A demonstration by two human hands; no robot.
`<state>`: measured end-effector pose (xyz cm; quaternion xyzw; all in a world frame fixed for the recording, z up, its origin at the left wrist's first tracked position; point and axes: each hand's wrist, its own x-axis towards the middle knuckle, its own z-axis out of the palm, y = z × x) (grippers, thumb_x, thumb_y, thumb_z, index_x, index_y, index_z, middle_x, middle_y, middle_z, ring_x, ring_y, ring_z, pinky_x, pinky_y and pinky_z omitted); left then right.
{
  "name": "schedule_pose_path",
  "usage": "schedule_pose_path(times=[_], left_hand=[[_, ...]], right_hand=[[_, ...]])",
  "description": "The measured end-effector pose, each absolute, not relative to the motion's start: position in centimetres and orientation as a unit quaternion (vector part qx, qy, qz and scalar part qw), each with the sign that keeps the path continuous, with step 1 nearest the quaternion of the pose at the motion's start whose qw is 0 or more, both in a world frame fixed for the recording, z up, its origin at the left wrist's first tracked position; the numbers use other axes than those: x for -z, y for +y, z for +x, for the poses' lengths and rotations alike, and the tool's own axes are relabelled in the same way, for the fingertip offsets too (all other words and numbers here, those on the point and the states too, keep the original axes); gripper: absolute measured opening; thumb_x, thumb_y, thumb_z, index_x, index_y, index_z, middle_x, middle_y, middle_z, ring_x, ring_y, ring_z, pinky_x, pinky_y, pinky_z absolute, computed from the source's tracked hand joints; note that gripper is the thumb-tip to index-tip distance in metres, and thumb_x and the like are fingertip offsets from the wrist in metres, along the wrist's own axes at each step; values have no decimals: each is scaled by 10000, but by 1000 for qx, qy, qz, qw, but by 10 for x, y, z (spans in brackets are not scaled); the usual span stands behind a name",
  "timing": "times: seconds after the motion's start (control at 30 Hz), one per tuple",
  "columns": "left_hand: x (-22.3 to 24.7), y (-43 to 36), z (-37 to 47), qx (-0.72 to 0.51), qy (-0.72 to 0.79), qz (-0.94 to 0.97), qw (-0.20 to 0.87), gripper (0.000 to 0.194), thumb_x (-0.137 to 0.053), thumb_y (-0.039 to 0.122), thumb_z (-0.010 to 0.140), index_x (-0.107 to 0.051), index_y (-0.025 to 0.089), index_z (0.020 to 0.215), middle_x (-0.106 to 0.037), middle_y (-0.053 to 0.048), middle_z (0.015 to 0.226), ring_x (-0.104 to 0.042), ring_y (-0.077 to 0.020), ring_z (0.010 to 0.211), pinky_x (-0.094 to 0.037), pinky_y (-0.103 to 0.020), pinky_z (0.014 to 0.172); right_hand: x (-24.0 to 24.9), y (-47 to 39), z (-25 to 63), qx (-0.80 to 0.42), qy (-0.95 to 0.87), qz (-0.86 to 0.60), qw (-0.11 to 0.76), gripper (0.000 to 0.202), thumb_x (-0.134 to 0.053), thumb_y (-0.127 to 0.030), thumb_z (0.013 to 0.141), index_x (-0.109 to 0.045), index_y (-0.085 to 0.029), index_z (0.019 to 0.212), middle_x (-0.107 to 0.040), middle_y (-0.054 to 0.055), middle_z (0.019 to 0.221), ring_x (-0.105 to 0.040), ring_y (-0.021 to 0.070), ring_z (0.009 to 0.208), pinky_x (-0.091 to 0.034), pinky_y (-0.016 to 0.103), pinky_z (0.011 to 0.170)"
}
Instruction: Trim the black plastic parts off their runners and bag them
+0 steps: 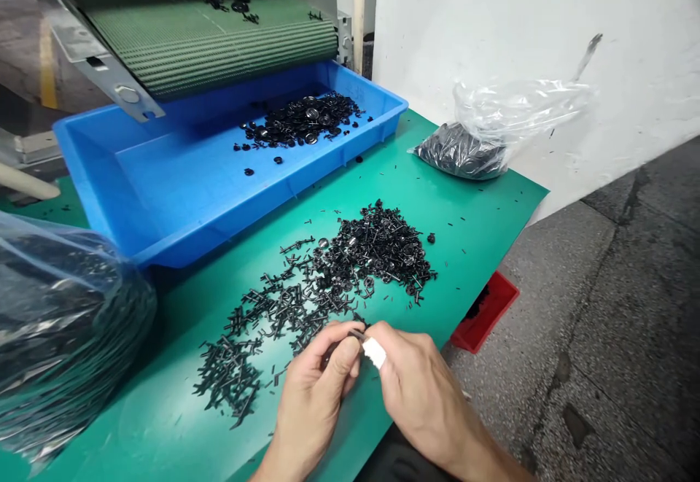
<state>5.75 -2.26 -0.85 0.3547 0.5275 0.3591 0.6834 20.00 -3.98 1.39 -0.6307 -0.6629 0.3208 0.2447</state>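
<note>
My left hand [314, 387] and my right hand [415, 387] meet at the near edge of a green mat [470, 212]. Both pinch one small black plastic part [356, 335] between their fingertips. A white tape wrap covers my right thumb tip [375, 353]. Just beyond the hands lies a spread heap of black plastic sprue pieces [328, 285], thickest at its far right end. A blue tray [164, 176] behind it holds a pile of small black round parts [300, 121].
A green conveyor belt [208, 37] overhangs the tray's far side with a few black parts on it. Clear bags of black parts lie at the left [60, 321] and far right [481, 139]. A red bin [484, 311] sits on the grey floor.
</note>
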Motion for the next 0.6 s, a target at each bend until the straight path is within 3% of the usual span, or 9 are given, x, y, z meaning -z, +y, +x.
schedule_pose_path(times=[0.1,0.2,0.3,0.4,0.6], left_hand=[[8,-22,58,-352,542,358,674,326,-693,458,789,-698,191,975,-548,10,633,-429,-101,530,-331,-212,470],[5,-18,59,-352,559,312,683,330,-718,453,764,-689,207,981,-597,-7,701,-449,-104,551,-347,-201,467],[-3,-13,61,-370,561,261,694,281,-759,412,720,-696,211,905,-639,-23,787,-444,-97,547,-349,-192,448],[-9,-7,61,-368,546,237,714,209,-754,352,708,-699,204,845,-638,-23,783,-380,-85,493,-319,-198,405],[-10,-6,63,-348,493,222,766,262,-725,406,727,-714,185,868,-573,-21,667,-348,-97,495,-284,-194,373]], right_hand=[[-14,-34,211,-418,-611,-629,237,238,-387,-41,837,-542,-222,831,-543,-60,595,-496,117,566,-327,221,560],[-11,-37,219,-418,-606,-621,270,309,-395,-10,826,-555,-238,959,-600,-60,695,-544,118,672,-376,216,647],[-7,-44,230,-350,-624,-621,321,297,-405,-29,856,-597,-232,956,-610,-16,844,-570,126,785,-411,227,709],[-4,-46,245,-219,-614,-681,334,318,-381,-59,889,-630,-207,1019,-590,27,863,-573,151,799,-432,256,732],[0,-27,257,-125,-639,-723,229,259,-420,-132,925,-644,-171,1048,-599,67,902,-587,183,801,-444,279,717]])
